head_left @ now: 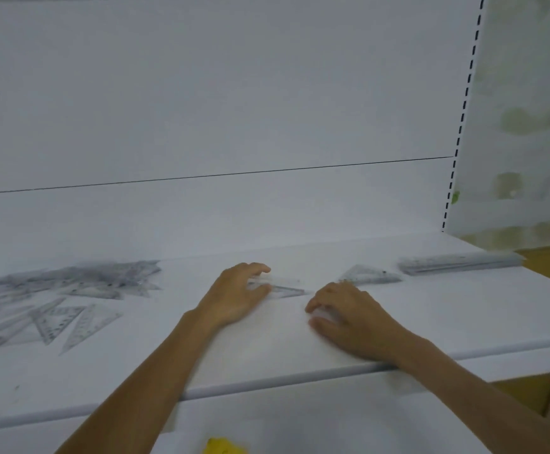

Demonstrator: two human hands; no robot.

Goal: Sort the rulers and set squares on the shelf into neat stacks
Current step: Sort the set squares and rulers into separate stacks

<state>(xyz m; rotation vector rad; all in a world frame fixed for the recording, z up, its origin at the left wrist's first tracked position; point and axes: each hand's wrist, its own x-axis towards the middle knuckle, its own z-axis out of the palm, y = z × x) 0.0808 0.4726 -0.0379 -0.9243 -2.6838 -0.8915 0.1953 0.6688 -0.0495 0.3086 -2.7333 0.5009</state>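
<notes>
down at the very bottom edge there's a blurred yellow thing (222, 446), below the shelf (447, 326); i can't tell what it is. above it both bare forearms reach in over the shelf's front lip.

the left hand (234, 298) has its thumb and fingers closed in a pinch on the near corner of a clear set square (283, 290), which lies low and about flat in the middle of the shelf. the right hand (349, 321) sits just beside it, palm down, fingers curled. whether it's gripping anything is lost in the blur, so i can't tell.

the loose heap (70, 290) of rulers and set squares sprawls over the left end. to the right, a small stack of set squares (370, 275) sits next to a tidy row of rulers (457, 264) by the shelf's end.

from where i stand, this piece looks bound for the set-square stack. to do it well, i'd keep the pinch on the corner, turn the long edge to match the stack, lower it flat and square the edges with the free hand. clear plastic slides easily, so a careless drop could fan the stack out.
</notes>
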